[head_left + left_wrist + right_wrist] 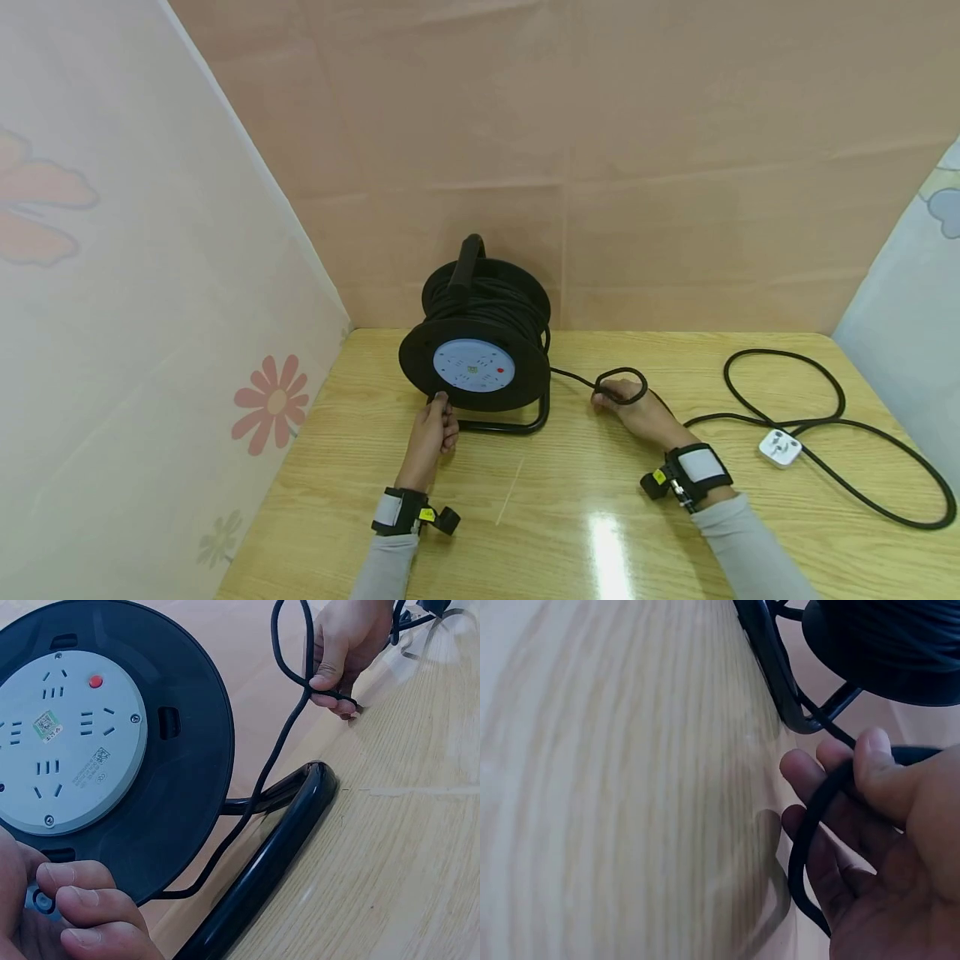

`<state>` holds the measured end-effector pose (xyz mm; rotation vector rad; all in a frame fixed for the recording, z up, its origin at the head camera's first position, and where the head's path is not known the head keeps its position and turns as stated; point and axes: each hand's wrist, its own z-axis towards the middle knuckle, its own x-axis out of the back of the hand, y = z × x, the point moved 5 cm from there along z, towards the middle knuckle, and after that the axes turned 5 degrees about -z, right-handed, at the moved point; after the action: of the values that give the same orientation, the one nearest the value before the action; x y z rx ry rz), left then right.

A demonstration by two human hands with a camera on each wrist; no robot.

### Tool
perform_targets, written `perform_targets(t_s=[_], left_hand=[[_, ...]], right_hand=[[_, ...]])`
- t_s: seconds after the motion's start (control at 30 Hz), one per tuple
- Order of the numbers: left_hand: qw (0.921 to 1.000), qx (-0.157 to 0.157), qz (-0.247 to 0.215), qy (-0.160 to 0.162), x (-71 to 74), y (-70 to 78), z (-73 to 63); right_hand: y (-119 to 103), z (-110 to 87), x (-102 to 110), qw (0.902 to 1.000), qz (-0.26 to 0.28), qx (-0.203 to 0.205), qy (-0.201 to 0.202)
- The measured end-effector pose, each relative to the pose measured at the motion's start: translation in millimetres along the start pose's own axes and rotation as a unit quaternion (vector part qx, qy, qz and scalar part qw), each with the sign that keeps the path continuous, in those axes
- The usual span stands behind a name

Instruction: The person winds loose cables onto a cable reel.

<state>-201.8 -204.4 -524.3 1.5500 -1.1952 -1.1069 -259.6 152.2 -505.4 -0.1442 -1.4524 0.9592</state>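
A black cable reel stands on its tube frame at the back of the table, its pale socket panel with a red button facing front. At the lower left of its front flange, my left hand grips a small winding knob, mostly hidden by curled fingers. To the right of the reel, my right hand pinches the black cable between thumb and fingers, close over the table. The cable runs from the reel into this hand and forms a small loop there.
More cable lies in wide loops on the right of the table, with a white plug among them. A brown-pink backdrop rises behind the reel, and a flowered sheet borders the left side.
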Motion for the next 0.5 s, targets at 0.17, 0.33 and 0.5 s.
perform_targets(t_s=[0.17, 0.33, 0.5], left_hand=[[1.0, 0.004, -0.002, 0.003, -0.6, -0.6, 1.4], [0.9998, 0.002, -0.017, 0.011, 1.2, 2.6, -0.2], [0.9994, -0.009, -0.026, 0.022, 5.3, 9.3, -1.4]], right_hand=[[6.5, 1.3, -2.0, 0.9976, 0.024, -0.061, -0.02], [7.3, -0.6, -1.8, 0.9955, 0.022, -0.087, -0.031], [7.7, -3.1, -0.5, 0.9936, 0.01, -0.108, -0.03]])
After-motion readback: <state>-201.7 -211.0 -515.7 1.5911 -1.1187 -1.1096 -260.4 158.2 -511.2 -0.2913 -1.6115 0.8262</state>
